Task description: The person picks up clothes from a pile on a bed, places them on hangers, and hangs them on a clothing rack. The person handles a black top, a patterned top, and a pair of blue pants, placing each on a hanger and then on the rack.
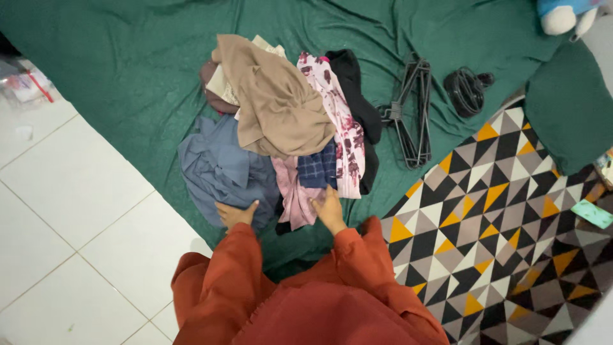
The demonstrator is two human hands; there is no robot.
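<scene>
A heap of clothes lies on a green sheet [128, 57]: a tan garment [278, 102] on top, a white cloth with dark red flowers [338, 121], a black piece [357, 89], a blue checked piece [318, 169], a pink one [294, 198] and a grey-blue garment [214, 166]. My left hand [235, 214] rests on the near edge of the grey-blue garment, fingers around the fabric. The fingers of my right hand [329, 207] press on the pink cloth at the heap's near edge. Both arms wear rust-orange sleeves.
Black wire hangers [412, 115] and a coiled black belt [466, 91] lie on the sheet right of the heap. A blanket with triangle pattern [504, 223] covers the right side. A green pillow [568, 108] and a plush toy [565, 16] sit far right. White tiles [70, 211] lie left.
</scene>
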